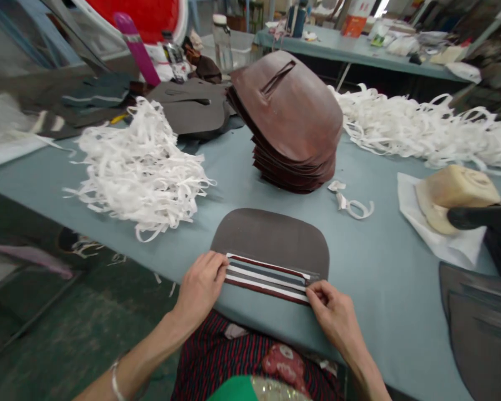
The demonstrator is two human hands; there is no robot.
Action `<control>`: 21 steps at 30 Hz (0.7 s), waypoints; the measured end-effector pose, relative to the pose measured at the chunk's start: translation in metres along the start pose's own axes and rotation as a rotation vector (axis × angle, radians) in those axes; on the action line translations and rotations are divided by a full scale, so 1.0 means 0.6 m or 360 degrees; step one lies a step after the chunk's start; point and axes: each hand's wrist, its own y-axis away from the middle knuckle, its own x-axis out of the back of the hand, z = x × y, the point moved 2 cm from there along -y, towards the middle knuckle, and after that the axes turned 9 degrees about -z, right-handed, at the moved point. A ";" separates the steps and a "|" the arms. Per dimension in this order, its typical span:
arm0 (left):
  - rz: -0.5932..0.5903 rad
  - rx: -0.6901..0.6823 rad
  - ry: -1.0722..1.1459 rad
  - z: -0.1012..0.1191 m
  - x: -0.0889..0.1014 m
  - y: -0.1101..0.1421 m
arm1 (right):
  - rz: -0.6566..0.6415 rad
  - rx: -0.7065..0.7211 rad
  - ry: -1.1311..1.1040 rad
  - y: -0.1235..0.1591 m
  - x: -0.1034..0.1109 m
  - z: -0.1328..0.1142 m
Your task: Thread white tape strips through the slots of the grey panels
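Note:
A dark brown leather piece [271,236] with rounded top corners lies flat at the near table edge. Along its near side runs a band of red and white strips [267,278] around a slot. My left hand [200,287] pinches the left end of that band, fingers closed on it. My right hand [332,309] pinches the right end in the same way. Behind the piece stands a tall, leaning stack of brown leather pieces [290,120], each with a slot.
A heap of white paper strips [140,170] lies to the left, a longer one [426,131] at the back right. A few loose strips [353,206] lie nearby. A yellowish block on white cloth [453,192] sits right. Dark pieces [482,328] lie at the right edge.

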 end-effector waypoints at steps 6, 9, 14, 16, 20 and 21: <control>0.0005 -0.0301 -0.0395 0.001 -0.016 0.032 | 0.0063 -0.0059 -0.0007 0.002 0.004 -0.008; -0.0068 -0.0358 -0.0584 0.010 -0.021 0.045 | 0.0106 -0.0078 0.0031 0.002 0.006 -0.011; -0.0149 -0.0343 -0.0772 0.024 -0.028 0.060 | 0.0154 -0.0158 0.0118 -0.001 0.003 -0.015; -0.0158 -0.0326 -0.0795 0.026 -0.031 0.064 | 0.0163 -0.0191 0.0163 -0.003 0.001 -0.015; -0.0150 -0.0308 -0.0815 0.024 -0.032 0.065 | 0.0182 -0.0252 0.0309 -0.001 -0.004 -0.016; -0.0145 -0.0311 -0.0813 0.022 -0.031 0.062 | 0.0196 -0.0252 0.0366 -0.001 -0.006 -0.019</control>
